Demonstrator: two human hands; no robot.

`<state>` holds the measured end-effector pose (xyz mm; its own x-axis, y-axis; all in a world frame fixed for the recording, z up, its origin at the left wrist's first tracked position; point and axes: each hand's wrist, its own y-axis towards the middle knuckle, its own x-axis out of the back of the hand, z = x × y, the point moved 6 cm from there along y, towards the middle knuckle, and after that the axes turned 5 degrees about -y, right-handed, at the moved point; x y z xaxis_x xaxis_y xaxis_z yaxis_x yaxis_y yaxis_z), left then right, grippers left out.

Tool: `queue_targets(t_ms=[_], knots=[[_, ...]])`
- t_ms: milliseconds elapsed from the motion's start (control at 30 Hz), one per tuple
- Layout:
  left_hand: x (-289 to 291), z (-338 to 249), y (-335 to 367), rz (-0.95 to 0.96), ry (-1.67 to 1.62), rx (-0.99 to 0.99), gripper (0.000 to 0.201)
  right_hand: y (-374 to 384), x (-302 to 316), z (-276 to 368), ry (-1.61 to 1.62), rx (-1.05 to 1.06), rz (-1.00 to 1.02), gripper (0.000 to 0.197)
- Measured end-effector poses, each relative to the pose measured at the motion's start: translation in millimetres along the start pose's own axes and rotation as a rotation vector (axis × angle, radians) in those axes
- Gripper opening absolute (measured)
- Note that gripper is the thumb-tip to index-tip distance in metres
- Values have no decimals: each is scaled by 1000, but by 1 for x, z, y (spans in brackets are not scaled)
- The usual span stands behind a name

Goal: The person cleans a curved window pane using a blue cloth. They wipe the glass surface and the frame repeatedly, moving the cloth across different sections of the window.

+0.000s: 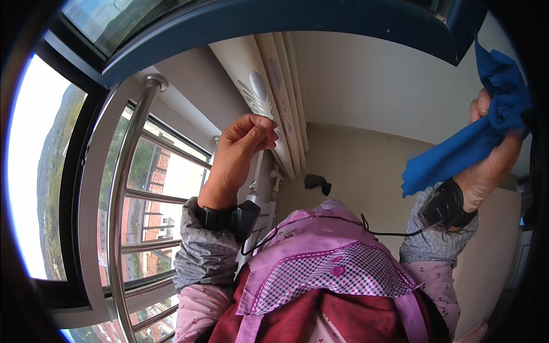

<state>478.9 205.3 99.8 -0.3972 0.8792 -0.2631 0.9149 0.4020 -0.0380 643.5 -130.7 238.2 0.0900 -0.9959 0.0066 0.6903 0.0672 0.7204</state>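
A crumpled blue cloth (452,160) is gripped in my right hand (494,151), raised at the right. One end of the cloth hangs down over the forearm, and the other sticks up above the fingers. My left hand (243,151) is lifted near the middle, its thumb pressed against the curled fingers. It overlaps the cream curtain (286,97) with its leaf pattern; what the fingertips pinch, if anything, is hidden. A dark band with a small box sits on each wrist.
A dark blue window frame (274,24) spans the top. Metal railing bars (128,188) run along the window at the left. White pipes stand below the curtain. A dark cloth-like item (317,184) lies on the floor. A black cable (394,233) crosses my pink apron (309,240).
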Motion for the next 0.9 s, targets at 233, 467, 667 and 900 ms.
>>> queue_targets(t_ms=[233, 467, 667, 900], knots=[[-27, 109, 45, 179, 240, 312, 24, -41, 77, -134, -180, -353, -300, 71], [-27, 263, 84, 356, 558, 778, 21, -158, 155, -235, -311, -834, -207, 60], [-4, 394, 91, 396, 762, 964, 25, -264, 217, -288, -535, -1030, -189, 54], [4, 609, 96, 298, 863, 956, 29, -427, 259, -377, -375, -1451, 86, 46]])
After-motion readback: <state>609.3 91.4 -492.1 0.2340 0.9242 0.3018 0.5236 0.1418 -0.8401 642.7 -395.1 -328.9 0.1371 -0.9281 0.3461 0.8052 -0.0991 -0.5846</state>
